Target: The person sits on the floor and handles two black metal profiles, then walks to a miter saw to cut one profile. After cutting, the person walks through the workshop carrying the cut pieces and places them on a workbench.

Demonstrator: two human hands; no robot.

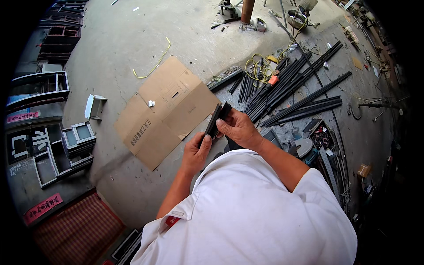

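Observation:
My left hand (195, 152) is closed around a short dark metal profile piece (213, 121), its thumb lying along the near end. My right hand (240, 129) grips a second short dark profile piece (225, 108), close beside the first. Both pieces are held together in front of my body, tilted up and away from me. Whether they are joined cannot be made out. Below and beyond my hands a flattened cardboard sheet (163, 95) lies on the concrete floor.
Many long dark metal bars (291, 84) lie in a pile at the right, with a tangled yellow cord (257, 70) on them. Framed window panels (57, 161) lean at the left. A brown post (247, 12) stands at the far side. A cutting machine (304, 148) is near my right elbow.

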